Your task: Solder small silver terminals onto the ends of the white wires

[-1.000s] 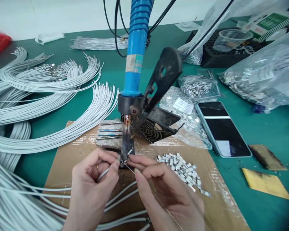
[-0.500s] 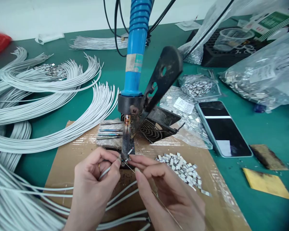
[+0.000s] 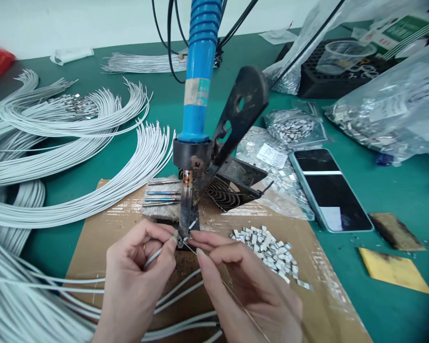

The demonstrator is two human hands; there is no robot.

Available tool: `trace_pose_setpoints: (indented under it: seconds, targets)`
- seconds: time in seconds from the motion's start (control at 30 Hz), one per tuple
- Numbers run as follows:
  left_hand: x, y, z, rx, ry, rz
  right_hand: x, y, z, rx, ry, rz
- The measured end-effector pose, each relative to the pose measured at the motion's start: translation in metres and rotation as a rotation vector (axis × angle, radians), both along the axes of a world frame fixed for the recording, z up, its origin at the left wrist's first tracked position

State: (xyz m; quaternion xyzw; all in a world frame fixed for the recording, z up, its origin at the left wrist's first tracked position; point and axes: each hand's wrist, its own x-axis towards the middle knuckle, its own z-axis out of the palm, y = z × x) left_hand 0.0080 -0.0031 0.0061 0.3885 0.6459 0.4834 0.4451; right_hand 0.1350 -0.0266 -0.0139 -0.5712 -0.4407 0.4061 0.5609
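Note:
My left hand [image 3: 139,267] is closed, pinching a white cable [image 3: 153,257] with its end at the tip of a soldering iron [image 3: 186,214]. The blue-handled iron points downward, held in a black stand [image 3: 232,114]. My right hand [image 3: 243,281] is closed on a thin strand of solder wire [image 3: 248,314], which runs from below up to the iron's tip. Between my fingertips, the joint under the tip is too small to make out. Right of my right hand lies a pile of small white and silver pieces [image 3: 268,250] on cardboard [image 3: 325,295].
Bundles of white cables [image 3: 121,205] spread over the left side. A phone [image 3: 332,190] lies at right, beside a yellow sponge [image 3: 395,270]. Behind it are plastic bags of small parts [image 3: 295,126]. Metal rods [image 3: 162,193] rest on a pad left of the iron.
The whole view has shifted slightly. Both hands stay at the iron's tip, holding the cable and the solder wire much as before.

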Motion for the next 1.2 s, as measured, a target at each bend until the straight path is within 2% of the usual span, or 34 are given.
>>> trace_pose_setpoints:
  seconds: [0.13, 0.33, 0.97, 1.2]
  targets:
    - [0.002, -0.001, -0.001, -0.006, -0.026, 0.046, -0.001, -0.001, 0.0, -0.025, -0.004, -0.001]
    - [0.006, -0.002, 0.0, -0.024, -0.043, 0.048, 0.0, -0.001, 0.001, -0.05, 0.002, -0.005]
    - [0.008, -0.006, 0.001, -0.041, 0.057, 0.072, -0.002, 0.001, 0.0, -0.021, 0.029, -0.022]
    - [-0.009, -0.008, -0.009, 0.036, 0.155, -0.114, -0.003, 0.001, -0.001, -0.004, 0.03, -0.02]
